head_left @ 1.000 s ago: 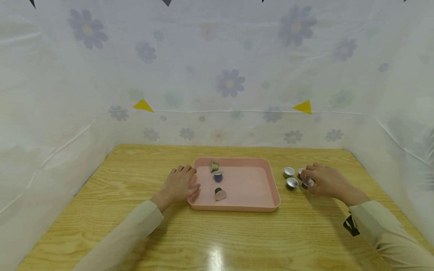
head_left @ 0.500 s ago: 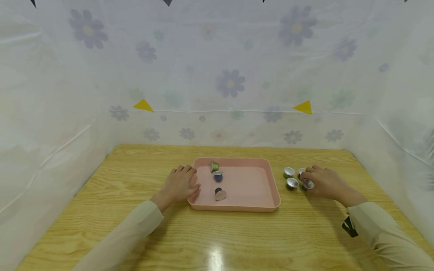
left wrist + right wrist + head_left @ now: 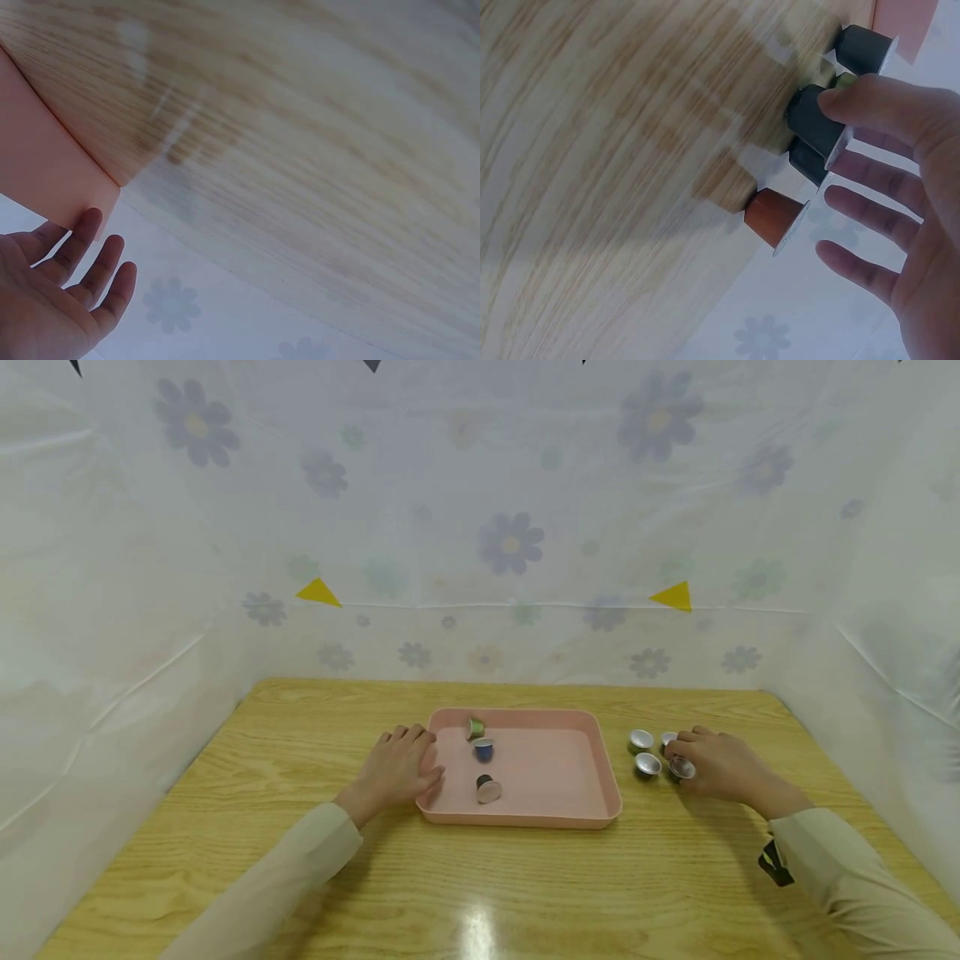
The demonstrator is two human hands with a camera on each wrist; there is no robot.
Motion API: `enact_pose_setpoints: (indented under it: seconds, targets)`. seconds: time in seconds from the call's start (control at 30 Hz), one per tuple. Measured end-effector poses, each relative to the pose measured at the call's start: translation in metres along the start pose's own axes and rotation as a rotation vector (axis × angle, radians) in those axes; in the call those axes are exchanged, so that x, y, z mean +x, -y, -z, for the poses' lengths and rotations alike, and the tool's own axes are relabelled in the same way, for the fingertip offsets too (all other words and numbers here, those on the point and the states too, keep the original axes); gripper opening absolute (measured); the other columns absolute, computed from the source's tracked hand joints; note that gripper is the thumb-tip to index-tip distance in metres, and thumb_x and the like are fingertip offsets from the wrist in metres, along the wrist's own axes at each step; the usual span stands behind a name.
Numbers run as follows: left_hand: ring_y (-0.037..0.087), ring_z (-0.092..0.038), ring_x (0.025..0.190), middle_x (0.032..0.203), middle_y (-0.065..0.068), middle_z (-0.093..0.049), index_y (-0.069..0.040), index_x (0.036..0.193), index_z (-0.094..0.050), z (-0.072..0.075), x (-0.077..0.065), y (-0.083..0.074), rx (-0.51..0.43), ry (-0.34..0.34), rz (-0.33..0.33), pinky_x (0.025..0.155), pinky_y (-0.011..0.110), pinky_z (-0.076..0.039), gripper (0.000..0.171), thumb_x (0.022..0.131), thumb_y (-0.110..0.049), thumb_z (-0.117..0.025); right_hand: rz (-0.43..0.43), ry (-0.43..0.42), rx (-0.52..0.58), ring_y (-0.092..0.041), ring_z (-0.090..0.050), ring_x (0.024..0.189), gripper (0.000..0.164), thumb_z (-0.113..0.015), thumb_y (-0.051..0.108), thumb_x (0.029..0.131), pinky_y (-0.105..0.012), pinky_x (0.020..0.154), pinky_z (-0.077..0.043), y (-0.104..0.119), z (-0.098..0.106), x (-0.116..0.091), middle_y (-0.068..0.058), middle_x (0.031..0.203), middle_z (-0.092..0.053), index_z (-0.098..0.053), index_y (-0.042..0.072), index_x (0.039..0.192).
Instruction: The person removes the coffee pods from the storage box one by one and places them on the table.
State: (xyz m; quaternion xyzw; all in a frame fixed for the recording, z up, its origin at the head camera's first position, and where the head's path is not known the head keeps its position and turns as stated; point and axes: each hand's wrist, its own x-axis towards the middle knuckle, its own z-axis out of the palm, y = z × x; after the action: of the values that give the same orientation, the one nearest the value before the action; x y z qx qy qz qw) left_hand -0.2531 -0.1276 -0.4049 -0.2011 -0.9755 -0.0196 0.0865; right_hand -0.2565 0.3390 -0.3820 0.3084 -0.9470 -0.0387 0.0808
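In the head view, my left hand [image 3: 393,770] holds the left rim of a pink tray [image 3: 517,820], thumb over the rim. The left wrist view shows one fingertip against the tray's outer wall [image 3: 52,161]. Inside the tray lie a green coffee capsule [image 3: 475,729], a blue one [image 3: 483,751] and a black one [image 3: 488,789]. My right hand [image 3: 720,767] pinches a dark coffee capsule [image 3: 814,124] standing foil side up, its thumb on the capsule's side. Beside it stand another dark capsule [image 3: 806,161] and a brown capsule [image 3: 772,217], partly hidden from above.
Two more upright capsules, a back one [image 3: 641,741] and a front one [image 3: 647,766], stand between the tray and my right hand. The wooden table [image 3: 375,885] is enclosed by flowered white sheeting [image 3: 435,552].
My right hand has shifted very slightly around the dark capsule. The left hand, tray and other capsules look unmoved.
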Motion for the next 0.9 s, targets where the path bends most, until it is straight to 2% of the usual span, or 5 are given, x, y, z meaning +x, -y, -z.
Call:
enact_pose_setpoints:
  seconds: [0.27,0.47,0.7,0.9]
  targets:
    - [0.027,-0.051,0.107,0.118,0.005,-0.054,-0.010,0.120,-0.054,-0.001,0.001,0.000,0.014,0.003,0.000,0.090,0.044,-0.042,0.051,0.085,-0.047,-0.052,-0.008,0.022,-0.006,-0.019,-0.055,0.082,0.036,-0.080,0.024,0.062,-0.037,0.058,-0.044,-0.001,0.001,0.000,0.003,0.091,-0.061,-0.064,0.018,0.094]
    - [0.028,-0.050,0.108,0.119,0.006,-0.054,-0.010,0.121,-0.053,0.000,0.001,0.000,0.013,0.011,0.002,0.091,0.045,-0.042,0.052,0.085,-0.047,-0.052,-0.017,0.018,0.010,-0.017,-0.055,0.080,0.038,-0.080,0.027,0.062,-0.036,0.057,-0.044,0.001,0.007,0.000,0.002,0.092,-0.061,-0.065,0.017,0.095]
    - [0.028,-0.051,0.108,0.119,0.006,-0.054,-0.010,0.121,-0.053,0.000,0.001,0.001,0.008,0.010,-0.001,0.090,0.045,-0.042,0.052,0.085,-0.047,-0.053,0.022,-0.041,0.018,-0.018,-0.055,0.077,0.035,-0.077,0.025,0.065,-0.033,0.055,-0.043,0.001,0.013,0.002,0.000,0.093,-0.062,-0.065,0.015,0.097]
    - [0.028,-0.051,0.108,0.119,0.006,-0.054,-0.010,0.122,-0.053,0.000,0.001,0.000,0.015,0.014,-0.003,0.090,0.045,-0.042,0.052,0.085,-0.047,-0.052,0.065,-0.115,0.011,-0.015,-0.054,0.077,0.031,-0.076,0.022,0.068,-0.031,0.057,-0.043,0.001,0.012,0.006,0.000,0.093,-0.062,-0.065,0.015,0.096]
